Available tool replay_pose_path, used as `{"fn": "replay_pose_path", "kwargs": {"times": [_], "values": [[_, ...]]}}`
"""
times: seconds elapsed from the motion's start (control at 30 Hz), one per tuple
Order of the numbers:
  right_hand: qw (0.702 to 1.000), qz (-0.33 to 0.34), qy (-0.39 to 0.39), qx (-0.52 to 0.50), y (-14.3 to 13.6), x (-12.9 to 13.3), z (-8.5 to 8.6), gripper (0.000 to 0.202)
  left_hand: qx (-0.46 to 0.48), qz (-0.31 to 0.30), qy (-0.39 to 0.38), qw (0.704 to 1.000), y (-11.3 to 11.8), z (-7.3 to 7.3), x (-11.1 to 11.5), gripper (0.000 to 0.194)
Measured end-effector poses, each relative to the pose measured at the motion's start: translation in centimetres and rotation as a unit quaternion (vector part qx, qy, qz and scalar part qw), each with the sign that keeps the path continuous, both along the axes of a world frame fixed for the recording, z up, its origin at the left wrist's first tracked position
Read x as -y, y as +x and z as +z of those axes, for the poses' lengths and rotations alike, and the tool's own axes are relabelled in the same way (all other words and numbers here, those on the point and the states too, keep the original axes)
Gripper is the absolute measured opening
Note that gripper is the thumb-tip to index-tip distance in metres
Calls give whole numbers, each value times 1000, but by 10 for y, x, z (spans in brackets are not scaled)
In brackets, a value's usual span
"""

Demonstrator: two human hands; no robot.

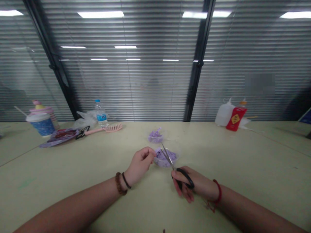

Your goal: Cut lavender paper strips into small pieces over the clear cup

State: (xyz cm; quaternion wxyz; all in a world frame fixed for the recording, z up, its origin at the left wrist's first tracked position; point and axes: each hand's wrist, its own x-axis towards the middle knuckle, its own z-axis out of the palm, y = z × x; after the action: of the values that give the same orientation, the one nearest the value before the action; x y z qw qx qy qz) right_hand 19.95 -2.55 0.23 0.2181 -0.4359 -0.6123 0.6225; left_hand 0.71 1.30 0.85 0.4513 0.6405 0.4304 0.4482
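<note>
My right hand (191,187) grips black-handled scissors (173,168), blades apart over a clear cup of purple bits (167,158); my left hand (139,165) pinches something too small to make out.

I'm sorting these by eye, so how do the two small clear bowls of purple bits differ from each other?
The nearer clear bowl of purple pieces lies between the left hand and right hand, under the blades of the black-handled scissors; the farther clear bowl of purple pieces stands alone, untouched. The nearer one looks wider, with its pieces spread flat; the farther one's pieces are heaped. Both are small, transparent and rest on the pale table.
</note>
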Motion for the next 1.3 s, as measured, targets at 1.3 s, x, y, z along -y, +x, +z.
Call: {"fn": "replay_pose_path", "kwargs": {"times": [1.3], "values": [[1000,14,-5,-3,3,0,-1,56,-29,0,6,1000,1,5,3,25]]}}
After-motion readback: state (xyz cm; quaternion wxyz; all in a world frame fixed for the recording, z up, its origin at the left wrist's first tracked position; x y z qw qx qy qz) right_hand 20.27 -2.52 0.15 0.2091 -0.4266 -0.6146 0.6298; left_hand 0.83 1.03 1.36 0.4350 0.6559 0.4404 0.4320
